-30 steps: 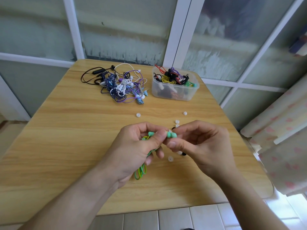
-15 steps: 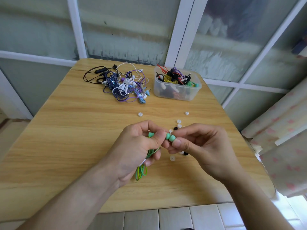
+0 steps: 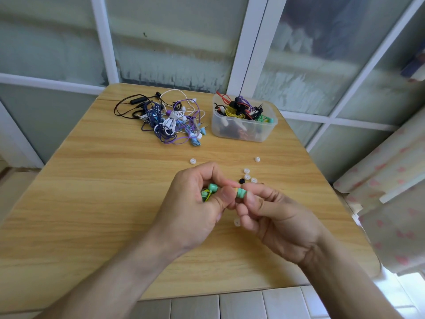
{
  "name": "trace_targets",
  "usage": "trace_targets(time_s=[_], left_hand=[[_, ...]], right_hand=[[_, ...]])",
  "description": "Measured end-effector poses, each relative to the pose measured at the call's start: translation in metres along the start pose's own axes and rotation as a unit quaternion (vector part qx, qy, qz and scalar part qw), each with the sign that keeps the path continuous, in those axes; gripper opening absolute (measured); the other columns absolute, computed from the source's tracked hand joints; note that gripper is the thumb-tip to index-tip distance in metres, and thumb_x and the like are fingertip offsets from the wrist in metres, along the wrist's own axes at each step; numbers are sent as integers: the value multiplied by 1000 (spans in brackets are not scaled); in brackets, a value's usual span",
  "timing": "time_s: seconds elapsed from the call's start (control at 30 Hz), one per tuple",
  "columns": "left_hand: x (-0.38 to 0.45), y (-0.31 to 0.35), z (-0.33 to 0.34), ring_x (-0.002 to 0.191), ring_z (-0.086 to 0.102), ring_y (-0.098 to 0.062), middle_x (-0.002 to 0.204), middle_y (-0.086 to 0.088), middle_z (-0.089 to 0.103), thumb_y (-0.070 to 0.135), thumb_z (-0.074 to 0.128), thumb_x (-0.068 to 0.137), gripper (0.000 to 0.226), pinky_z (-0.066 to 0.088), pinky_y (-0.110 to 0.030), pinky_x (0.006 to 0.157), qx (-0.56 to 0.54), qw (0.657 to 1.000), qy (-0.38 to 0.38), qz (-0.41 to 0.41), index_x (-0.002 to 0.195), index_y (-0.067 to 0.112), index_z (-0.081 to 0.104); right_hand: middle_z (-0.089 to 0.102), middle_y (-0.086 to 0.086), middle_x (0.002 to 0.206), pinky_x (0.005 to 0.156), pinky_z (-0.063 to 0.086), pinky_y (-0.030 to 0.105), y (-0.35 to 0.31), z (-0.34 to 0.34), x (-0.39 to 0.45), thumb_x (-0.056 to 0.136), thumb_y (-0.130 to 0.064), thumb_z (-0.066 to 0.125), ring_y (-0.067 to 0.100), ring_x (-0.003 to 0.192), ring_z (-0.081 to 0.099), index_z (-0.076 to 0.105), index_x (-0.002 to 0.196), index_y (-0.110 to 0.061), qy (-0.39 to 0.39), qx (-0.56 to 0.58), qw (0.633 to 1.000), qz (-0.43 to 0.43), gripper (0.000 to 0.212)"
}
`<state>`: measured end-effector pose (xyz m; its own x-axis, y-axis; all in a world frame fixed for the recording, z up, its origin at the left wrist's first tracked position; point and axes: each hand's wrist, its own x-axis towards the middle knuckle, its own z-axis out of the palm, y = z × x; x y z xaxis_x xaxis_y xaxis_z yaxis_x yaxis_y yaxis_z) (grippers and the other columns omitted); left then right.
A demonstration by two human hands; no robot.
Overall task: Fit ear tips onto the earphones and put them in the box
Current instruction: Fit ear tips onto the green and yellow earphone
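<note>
Left hand (image 3: pixel 195 203) pinches green earbud (image 3: pixel 241 192), cord bundled in palm for control; right hand (image 3: pixel 276 217) pinches its tip end, likely seating tip. Clear plastic box (image 3: pixel 243 132) far right, waiting.

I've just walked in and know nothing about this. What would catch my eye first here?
First, the two hands at the middle of the wooden table: the left hand grips a green earphone with its bundled cord, and the right hand pinches a second green earbud. Behind them lie a tangled pile of earphones and, to its right, a clear plastic box full of colourful cords. Small white ear tips lie scattered between.
</note>
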<state>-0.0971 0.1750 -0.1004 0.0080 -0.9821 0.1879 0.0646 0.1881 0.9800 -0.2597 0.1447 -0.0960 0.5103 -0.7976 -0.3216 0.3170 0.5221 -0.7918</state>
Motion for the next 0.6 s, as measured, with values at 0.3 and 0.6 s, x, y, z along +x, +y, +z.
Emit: trace_targets(time_s=[0.3, 0.6], left_hand=[[0, -1, -4, 45, 43, -9, 57, 1, 61, -4, 63, 87, 18, 36, -18, 44, -8, 998, 23, 55, 75, 9, 62], [0, -1, -1, 43, 41, -13, 60, -2, 61, 2, 60, 91, 17, 32, -20, 40, -14, 994, 83, -67, 76, 8, 63]], right_hand=[[69, 13, 77, 47, 53, 20, 4, 10, -5, 50, -9, 90, 13, 63, 67, 78, 79, -10, -5, 25, 999, -26, 31], [75, 4, 73, 59, 51, 16, 5, 13, -3, 76, -3, 75, 17, 65, 72, 77, 86, -11, 105, -357, 867, -332, 13]])
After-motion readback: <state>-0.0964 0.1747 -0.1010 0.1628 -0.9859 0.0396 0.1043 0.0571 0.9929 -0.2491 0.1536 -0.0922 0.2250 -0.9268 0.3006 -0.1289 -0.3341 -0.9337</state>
